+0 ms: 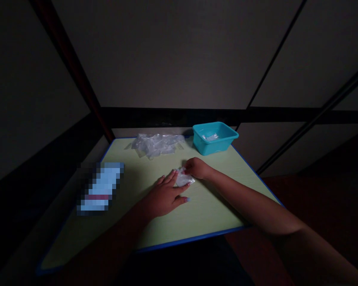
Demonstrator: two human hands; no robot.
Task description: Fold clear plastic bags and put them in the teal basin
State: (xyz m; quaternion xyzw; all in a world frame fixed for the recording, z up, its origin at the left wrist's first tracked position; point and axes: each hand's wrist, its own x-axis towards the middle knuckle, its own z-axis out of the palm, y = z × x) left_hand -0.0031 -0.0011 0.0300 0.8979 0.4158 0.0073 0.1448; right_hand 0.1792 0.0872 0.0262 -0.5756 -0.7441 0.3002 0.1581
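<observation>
On table [214, 214], spread L hand [164, 196] rests on plastic pkt [183, 180], prob. light, slippery, best edge-held; R hand [197, 168] curled beside, grip unclear.

narrow gap between bags [156, 145] and tub [213, 148]

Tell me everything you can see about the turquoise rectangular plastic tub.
The tub looks opaque, with rounded corners, a protruding rim and tapering walls. It stands upright, open-topped, at the far right of the pale yellow-green, blue-edged table, holding some shiny whitish plastic. Neither the left hand nor the right hand touches it.
</observation>
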